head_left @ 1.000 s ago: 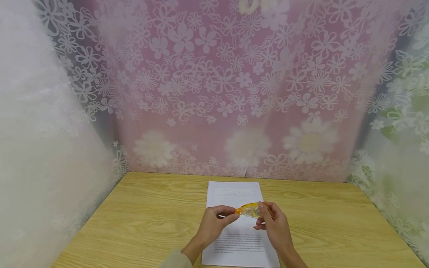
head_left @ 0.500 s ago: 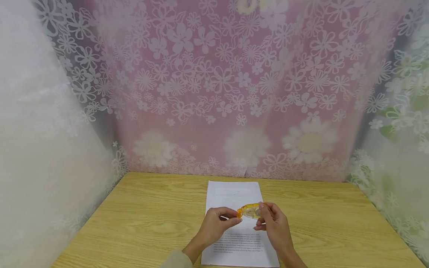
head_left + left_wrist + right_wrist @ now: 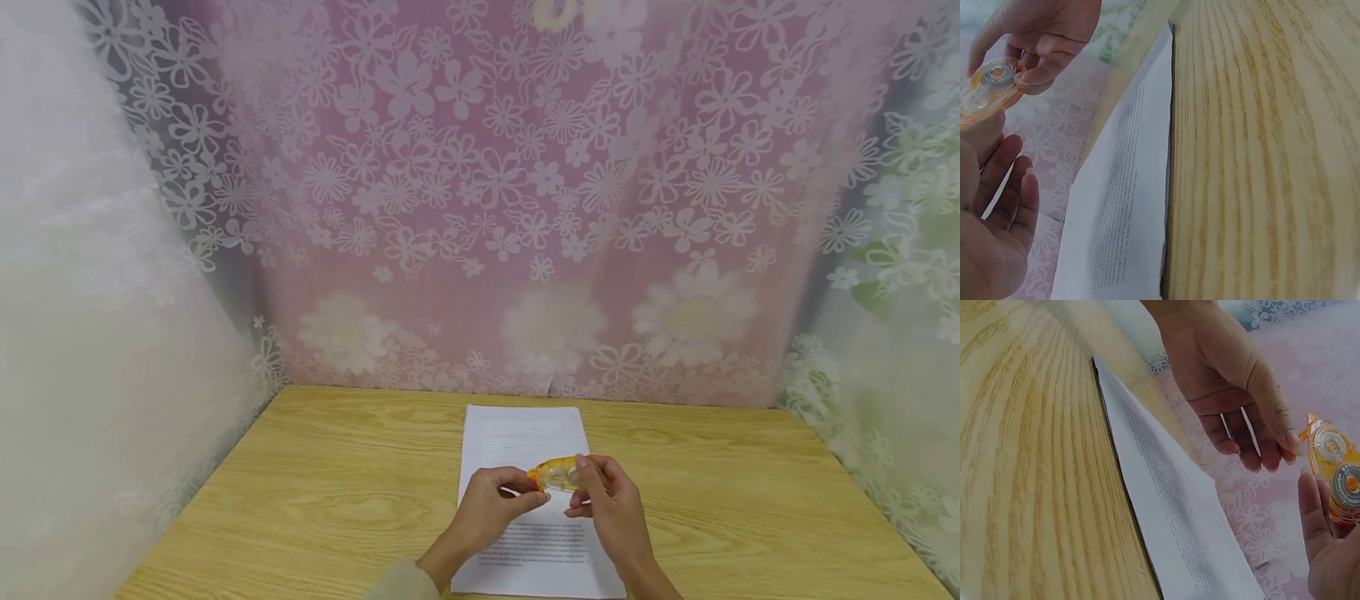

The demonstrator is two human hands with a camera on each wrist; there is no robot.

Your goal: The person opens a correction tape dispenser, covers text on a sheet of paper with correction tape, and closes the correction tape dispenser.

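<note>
A correction tape dispenser (image 3: 557, 473), clear with orange-yellow edges, is held up above the printed sheets (image 3: 525, 429). My right hand (image 3: 618, 508) grips its broad end between thumb and fingers. The round reels inside show in the right wrist view, where the dispenser's narrow orange end (image 3: 1312, 422) points to my left hand (image 3: 1229, 381). There the left thumb and forefinger pinch a small orange cap at that end, mostly covered by the fingertips; the other left fingers are loosely bent. In the left wrist view, the right fingers hold the dispenser (image 3: 997, 78) by its edges.
The sheets lie as a thin stack on a wood-grain table (image 3: 345, 483), with printed text facing up. A pink flowered curtain (image 3: 480, 208) hangs behind the table, and pale curtains (image 3: 112, 333) close off both sides.
My left hand has shifted slightly right and toward me, and the orange cap at the narrow end has turned downward. My right hand keeps its grip on the dispenser, nearly still.
</note>
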